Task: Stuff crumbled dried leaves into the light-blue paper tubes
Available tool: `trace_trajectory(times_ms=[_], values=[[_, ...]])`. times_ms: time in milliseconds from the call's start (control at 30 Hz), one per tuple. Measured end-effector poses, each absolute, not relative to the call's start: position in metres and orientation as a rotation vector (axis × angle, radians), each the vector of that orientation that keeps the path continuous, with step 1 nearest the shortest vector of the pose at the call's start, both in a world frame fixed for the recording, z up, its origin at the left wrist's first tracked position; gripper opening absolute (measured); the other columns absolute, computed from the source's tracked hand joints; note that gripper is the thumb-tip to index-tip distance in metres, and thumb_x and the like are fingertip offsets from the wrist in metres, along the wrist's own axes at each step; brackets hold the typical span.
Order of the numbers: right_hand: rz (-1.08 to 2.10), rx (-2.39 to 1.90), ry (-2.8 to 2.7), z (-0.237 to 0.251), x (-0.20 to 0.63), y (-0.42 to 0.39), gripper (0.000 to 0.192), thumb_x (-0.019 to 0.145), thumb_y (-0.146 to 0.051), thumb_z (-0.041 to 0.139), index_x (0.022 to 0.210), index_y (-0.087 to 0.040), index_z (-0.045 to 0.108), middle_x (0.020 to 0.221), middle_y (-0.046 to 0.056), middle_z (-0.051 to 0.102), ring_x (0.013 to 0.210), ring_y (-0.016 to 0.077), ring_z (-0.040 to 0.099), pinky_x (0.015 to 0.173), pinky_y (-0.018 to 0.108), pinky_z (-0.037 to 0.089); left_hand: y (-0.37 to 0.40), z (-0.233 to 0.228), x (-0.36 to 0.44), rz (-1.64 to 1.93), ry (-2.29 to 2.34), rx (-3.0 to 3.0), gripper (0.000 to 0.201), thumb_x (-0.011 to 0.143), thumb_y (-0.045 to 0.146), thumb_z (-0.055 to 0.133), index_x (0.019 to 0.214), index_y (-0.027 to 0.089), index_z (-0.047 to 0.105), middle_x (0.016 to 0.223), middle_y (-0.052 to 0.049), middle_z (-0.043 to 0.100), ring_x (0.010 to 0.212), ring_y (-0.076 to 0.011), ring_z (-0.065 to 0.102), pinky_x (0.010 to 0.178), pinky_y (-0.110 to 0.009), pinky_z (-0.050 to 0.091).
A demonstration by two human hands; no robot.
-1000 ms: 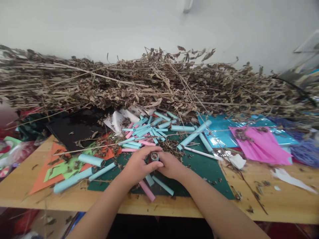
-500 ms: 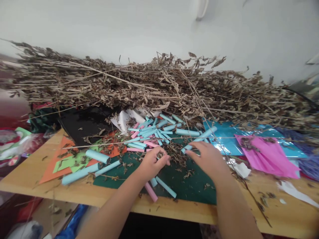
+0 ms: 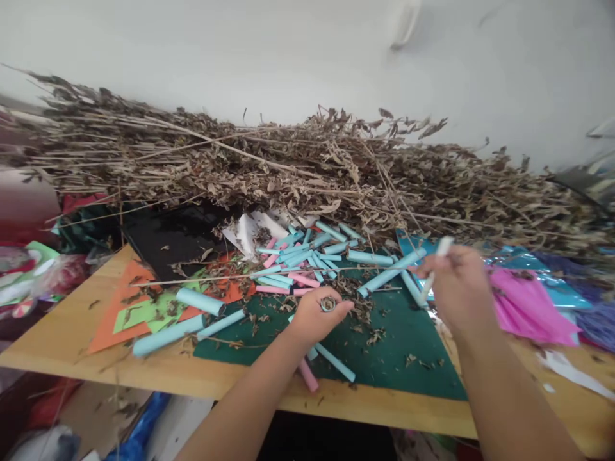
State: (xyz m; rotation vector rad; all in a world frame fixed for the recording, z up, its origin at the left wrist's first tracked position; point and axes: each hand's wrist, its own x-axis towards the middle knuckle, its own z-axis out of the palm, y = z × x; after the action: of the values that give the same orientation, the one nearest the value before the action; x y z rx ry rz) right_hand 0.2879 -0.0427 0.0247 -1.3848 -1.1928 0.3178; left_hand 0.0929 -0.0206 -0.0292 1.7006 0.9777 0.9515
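The left hand (image 3: 317, 315) has its grip curled around a short rolled paper tube (image 3: 328, 304), held over the dark green sheet (image 3: 394, 358) with its mouth facing up and crumbled dry leaf showing inside; the right hand (image 3: 462, 285) pinches a thin white stick (image 3: 444, 246) in a narrow grip, tilted and well apart from the tube, near the long blue tubes (image 3: 391, 272) on the far side of the counter (image 3: 62, 326); for good work the left fingers should wrap the paper evenly, firm enough that it does not slip, yet light enough that the wall does not buckle; the mouth is best held level, since a tip would probably spill the filling among the leaf crumbs (image 3: 375, 336) below; the stick would be best lined up with the tube's length before it meets the mouth, because a slanted push could crease or split the rim; short, gentle strokes should pack leaf more evenly than one hard shove; a path above the scattered tubes would avoid knocking them.
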Motion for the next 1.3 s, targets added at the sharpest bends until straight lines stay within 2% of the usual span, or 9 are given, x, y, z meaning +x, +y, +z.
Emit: trace_trajectory(times_ms=[67, 133, 233, 333, 467, 633, 1067, 1167, 1300], values=[[0.6, -0.914, -0.961, 0.053, 0.264, -0.047, 0.011, 0.07, -0.032, 0.047, 0.07, -0.023, 0.041, 0.047, -0.007, 0.036, 0.037, 0.0075, 0.032, 0.038, 0.02, 0.028, -0.019, -0.03, 0.094, 0.968, 0.969, 1.702, 0.021, 0.066, 0.033, 0.052, 0.055, 0.015, 0.049, 0.055, 0.0, 0.05, 0.055, -0.0102, 0.046, 0.056, -0.022, 0.037], [0.79, -0.69, -0.92, 0.078, 0.237, -0.051, 0.03, 0.068, -0.047, 0.048, 0.057, -0.021, 0.039, 0.039, -0.008, 0.028, 0.031, 0.0057, 0.022, 0.032, 0.018, 0.02, -0.019, -0.032, 0.094, 0.982, 0.969, 1.705, 0.021, 0.067, 0.032, 0.052, 0.056, 0.015, 0.049, 0.056, 0.0, 0.051, 0.056, -0.0102, 0.047, 0.057, -0.021, 0.037], [0.964, -0.594, -1.022, 0.101, 0.203, -0.054, 0.049, 0.062, -0.062, 0.045, 0.044, -0.018, 0.032, 0.032, -0.008, 0.021, 0.027, 0.0044, 0.02, 0.028, 0.018, 0.017, -0.019, -0.034, 0.095, 0.989, 0.954, 1.713, 0.019, 0.067, 0.031, 0.051, 0.056, 0.015, 0.05, 0.056, 0.001, 0.05, 0.056, -0.0097, 0.046, 0.057, -0.021, 0.037], [1.058, -0.576, -1.118, 0.112, 0.185, -0.053, 0.056, 0.06, -0.07, 0.038, 0.04, -0.019, 0.027, 0.03, -0.008, 0.017, 0.026, 0.0042, 0.018, 0.027, 0.019, 0.015, -0.019, -0.035, 0.095, 0.992, 0.911, 1.717, 0.019, 0.068, 0.03, 0.05, 0.057, 0.014, 0.051, 0.054, 0.002, 0.049, 0.054, -0.0089, 0.044, 0.055, -0.02, 0.036], [1.079, -0.612, -1.165, 0.112, 0.18, -0.053, 0.057, 0.066, -0.07, 0.025, 0.04, -0.019, 0.025, 0.032, -0.008, 0.014, 0.027, 0.0039, 0.016, 0.029, 0.02, 0.015, -0.019, -0.035, 0.095, 0.996, 0.871, 1.71, 0.019, 0.068, 0.029, 0.049, 0.057, 0.014, 0.051, 0.053, 0.002, 0.047, 0.052, -0.0082, 0.043, 0.053, -0.019, 0.036], [1.14, -0.616, -1.138, 0.078, 0.173, -0.043, 0.05, 0.063, -0.063, 0.042, 0.041, -0.02, 0.03, 0.034, -0.007, 0.02, 0.031, 0.0054, 0.02, 0.031, 0.021, 0.015, -0.018, -0.037, 0.097, 0.998, 0.8, 1.702, 0.015, 0.065, 0.026, 0.051, 0.058, 0.013, 0.053, 0.056, 0.001, 0.049, 0.055, -0.0091, 0.043, 0.055, -0.02, 0.038], [1.221, -0.474, -1.135, 0.051, 0.171, -0.036, 0.046, 0.068, -0.057, 0.041, 0.043, -0.019, 0.032, 0.037, -0.007, 0.019, 0.032, 0.0059, 0.019, 0.033, 0.021, 0.016, -0.016, -0.043, 0.095, 1.037, 0.737, 1.7, 0.008, 0.063, 0.018, 0.052, 0.062, 0.011, 0.056, 0.062, 0.0, 0.056, 0.058, -0.0104, 0.047, 0.059, -0.021, 0.04], [1.212, -0.506, -1.173, 0.058, 0.175, -0.038, 0.046, 0.069, -0.057, 0.039, 0.043, -0.019, 0.032, 0.036, -0.006, 0.02, 0.032, 0.0065, 0.02, 0.033, 0.022, 0.015, -0.016, -0.042, 0.095, 1.011, 0.745, 1.718, 0.009, 0.064, 0.019, 0.051, 0.065, 0.011, 0.056, 0.064, -0.001, 0.057, 0.061, -0.0111, 0.048, 0.06, -0.021, 0.04], [1.11, -0.543, -1.233, 0.087, 0.192, -0.049, 0.049, 0.068, -0.059, 0.038, 0.043, -0.019, 0.027, 0.037, -0.007, 0.015, 0.032, 0.0063, 0.017, 0.035, 0.024, 0.018, -0.018, -0.04, 0.094, 0.989, 0.867, 1.778, 0.016, 0.067, 0.025, 0.049, 0.056, 0.014, 0.052, 0.053, 0.001, 0.05, 0.053, -0.0094, 0.045, 0.053, -0.02, 0.037]])
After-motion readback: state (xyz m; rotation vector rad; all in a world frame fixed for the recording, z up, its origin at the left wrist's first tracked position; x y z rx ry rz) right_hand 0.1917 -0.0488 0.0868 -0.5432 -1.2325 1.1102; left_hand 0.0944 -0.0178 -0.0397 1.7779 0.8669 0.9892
